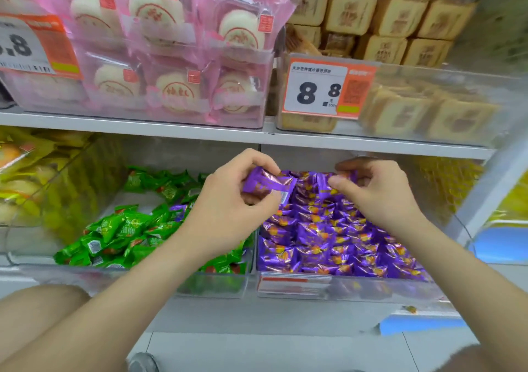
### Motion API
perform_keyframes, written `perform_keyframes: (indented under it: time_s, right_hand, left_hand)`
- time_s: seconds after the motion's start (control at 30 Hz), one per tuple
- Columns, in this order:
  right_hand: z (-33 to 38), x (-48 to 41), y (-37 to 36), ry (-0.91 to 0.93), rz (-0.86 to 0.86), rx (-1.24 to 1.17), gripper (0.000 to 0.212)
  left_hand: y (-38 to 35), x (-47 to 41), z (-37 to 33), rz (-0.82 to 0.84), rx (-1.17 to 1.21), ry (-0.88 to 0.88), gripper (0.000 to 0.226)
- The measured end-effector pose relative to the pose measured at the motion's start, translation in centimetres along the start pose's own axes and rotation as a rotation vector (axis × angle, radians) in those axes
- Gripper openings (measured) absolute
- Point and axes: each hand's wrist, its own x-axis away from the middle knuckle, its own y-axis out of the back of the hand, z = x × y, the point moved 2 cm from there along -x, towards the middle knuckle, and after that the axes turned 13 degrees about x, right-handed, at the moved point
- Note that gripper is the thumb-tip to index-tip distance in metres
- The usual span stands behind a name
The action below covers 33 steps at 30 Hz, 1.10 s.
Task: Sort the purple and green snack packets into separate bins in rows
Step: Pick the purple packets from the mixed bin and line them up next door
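Two pinches at once: my left hand [228,200] holds a purple packet [268,187] between thumb and curled fingers, lifted just above the divide between the bins, and my right hand [377,191] nips a back-row packet [341,177] at the far end of the purple bin [343,287]. Below both hands the purple packets [328,243] lie in tight rows from front wall to back. Beside it, the green bin [214,286] holds loose green packets [123,228], with a stray purple packet [178,208] among them and bare floor showing behind the heap. The upper shelf [285,140] hangs close over my knuckles, leaving a low gap. My left forearm hides the wall between the bins, and the label [294,283] on the purple bin's front is too blurred to read.
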Motion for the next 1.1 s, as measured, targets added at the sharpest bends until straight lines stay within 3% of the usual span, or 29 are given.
perform_keyframes:
  time_s: [0.1, 0.23, 0.4, 0.87, 1.1]
  right_hand:
    - [-2.5, -1.2, 0.3, -0.038, -0.035, 0.134, 0.024]
    - [-4.7, -2.0, -0.4, 0.002, 0.040, 0.205, 0.022]
    - [-5.5, -2.7, -2.9, 0.135, 0.097, 0.358, 0.020]
    - [-5.0, -3.0, -5.3, 0.211, 0.092, 0.499, 0.020]
    - [-4.7, -3.1, -5.7, 0.242, 0.140, 0.434, 0.022]
  left_hand:
    - [-1.4, -0.7, -0.1, 0.029, -0.186, -0.054, 0.027]
    - [-2.7, -1.7, 0.3, 0.039, -0.327, -0.051, 0.027]
    - [-3.5, -2.5, 1.4, 0.049, -0.375, -0.047, 0.028]
    - [-4.0, -2.7, 2.1, 0.117, -0.449, -0.087, 0.022]
    - [-4.0, -2.4, 2.0, 0.164, -0.440, -0.090, 0.023]
